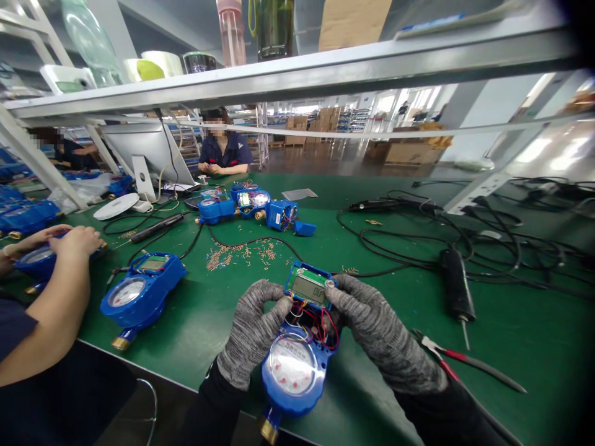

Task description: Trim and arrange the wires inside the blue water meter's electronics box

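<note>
On green bench (223, 310) | one water meter (294, 365) | left hand (253, 328), right hand (372, 328) both gripping its display module (309, 286)

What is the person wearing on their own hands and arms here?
Both hands wear knitted gloves in a mottled grey-and-white yarn, covering every finger and ending in ribbed cuffs at the wrist: see the left hand and the right hand. Below the cuffs, dark, near-black long sleeves cover both forearms. No markings or logos show on them.

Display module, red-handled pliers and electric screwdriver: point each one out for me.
display module (308, 287), head view, on its grey screen.
red-handled pliers (458, 357), head view, on the red handle.
electric screwdriver (455, 282), head view, on its black body.
</note>
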A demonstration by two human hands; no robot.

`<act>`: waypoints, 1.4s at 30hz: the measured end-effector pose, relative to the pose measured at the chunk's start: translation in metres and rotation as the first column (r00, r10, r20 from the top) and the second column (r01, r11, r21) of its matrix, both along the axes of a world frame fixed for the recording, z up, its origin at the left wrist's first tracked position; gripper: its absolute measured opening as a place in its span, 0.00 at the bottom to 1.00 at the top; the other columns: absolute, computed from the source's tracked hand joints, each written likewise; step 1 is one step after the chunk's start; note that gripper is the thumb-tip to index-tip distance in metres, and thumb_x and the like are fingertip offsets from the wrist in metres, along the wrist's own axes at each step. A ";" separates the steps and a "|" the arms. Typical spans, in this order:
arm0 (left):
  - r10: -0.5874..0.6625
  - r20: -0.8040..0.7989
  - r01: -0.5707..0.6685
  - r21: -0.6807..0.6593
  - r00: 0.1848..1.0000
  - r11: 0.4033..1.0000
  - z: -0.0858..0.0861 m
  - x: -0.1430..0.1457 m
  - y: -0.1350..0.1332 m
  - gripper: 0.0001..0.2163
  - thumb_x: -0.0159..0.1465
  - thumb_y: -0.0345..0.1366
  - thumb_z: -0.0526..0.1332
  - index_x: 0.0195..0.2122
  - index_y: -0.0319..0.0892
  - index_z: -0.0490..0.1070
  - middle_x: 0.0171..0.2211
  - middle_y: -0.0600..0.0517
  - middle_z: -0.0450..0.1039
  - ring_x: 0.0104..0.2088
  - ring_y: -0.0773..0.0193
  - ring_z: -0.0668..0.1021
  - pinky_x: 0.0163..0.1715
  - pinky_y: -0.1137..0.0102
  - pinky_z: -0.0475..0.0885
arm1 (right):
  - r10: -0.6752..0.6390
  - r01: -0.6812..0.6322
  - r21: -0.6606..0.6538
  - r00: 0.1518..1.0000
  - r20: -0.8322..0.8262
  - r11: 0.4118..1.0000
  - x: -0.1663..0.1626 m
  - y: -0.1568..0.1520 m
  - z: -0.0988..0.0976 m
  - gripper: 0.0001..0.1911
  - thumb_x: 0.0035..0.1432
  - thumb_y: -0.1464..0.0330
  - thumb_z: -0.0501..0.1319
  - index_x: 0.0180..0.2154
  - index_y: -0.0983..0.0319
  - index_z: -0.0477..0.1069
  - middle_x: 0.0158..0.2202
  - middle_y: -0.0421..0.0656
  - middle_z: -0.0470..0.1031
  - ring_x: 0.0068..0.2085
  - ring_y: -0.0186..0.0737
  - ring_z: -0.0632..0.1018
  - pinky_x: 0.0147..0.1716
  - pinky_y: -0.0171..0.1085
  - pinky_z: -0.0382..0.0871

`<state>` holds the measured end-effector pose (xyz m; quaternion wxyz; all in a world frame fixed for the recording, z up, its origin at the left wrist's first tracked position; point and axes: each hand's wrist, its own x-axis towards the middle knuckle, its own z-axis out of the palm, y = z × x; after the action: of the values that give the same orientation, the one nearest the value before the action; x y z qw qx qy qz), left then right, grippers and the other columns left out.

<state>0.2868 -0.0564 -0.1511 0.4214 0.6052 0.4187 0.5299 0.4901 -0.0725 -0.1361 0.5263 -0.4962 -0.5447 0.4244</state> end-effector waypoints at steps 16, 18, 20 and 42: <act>-0.195 -0.087 0.195 -0.003 0.977 0.981 -0.005 -0.009 0.017 0.13 0.59 0.40 0.68 0.43 0.42 0.75 0.45 0.46 0.76 0.49 0.54 0.76 0.54 0.59 0.69 | 0.130 -0.135 -0.057 0.988 -0.083 0.989 0.003 0.008 0.005 0.13 0.59 0.58 0.63 0.36 0.61 0.75 0.35 0.42 0.78 0.35 0.41 0.78 0.38 0.39 0.73; -0.207 -0.047 0.207 -0.012 0.977 0.978 0.001 -0.011 0.018 0.22 0.56 0.38 0.71 0.52 0.45 0.72 0.52 0.47 0.74 0.54 0.53 0.74 0.57 0.59 0.68 | 0.139 -0.145 -0.063 0.986 -0.094 0.987 0.003 0.009 0.006 0.13 0.59 0.58 0.63 0.36 0.61 0.75 0.35 0.42 0.78 0.35 0.41 0.78 0.38 0.39 0.73; -0.257 -0.029 0.257 0.011 0.966 0.966 0.006 -0.014 0.020 0.31 0.53 0.36 0.73 0.58 0.49 0.67 0.58 0.48 0.69 0.59 0.53 0.70 0.60 0.59 0.65 | 0.137 -0.143 -0.065 0.987 -0.087 0.988 0.003 0.009 0.006 0.13 0.58 0.58 0.63 0.36 0.62 0.75 0.35 0.43 0.78 0.36 0.42 0.77 0.39 0.39 0.73; -0.322 -0.282 0.362 0.102 0.904 0.927 0.006 -0.018 0.036 0.32 0.54 0.41 0.73 0.60 0.48 0.67 0.59 0.46 0.70 0.59 0.52 0.72 0.62 0.55 0.65 | 0.191 -0.198 -0.042 0.972 -0.138 0.979 0.005 0.008 0.007 0.10 0.61 0.61 0.63 0.37 0.61 0.77 0.35 0.41 0.78 0.36 0.40 0.77 0.39 0.38 0.73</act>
<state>0.2686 -0.0203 -0.1448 0.4021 0.7639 0.3159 0.3938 0.4949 -0.0649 -0.1288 0.5033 -0.4255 -0.5422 0.5212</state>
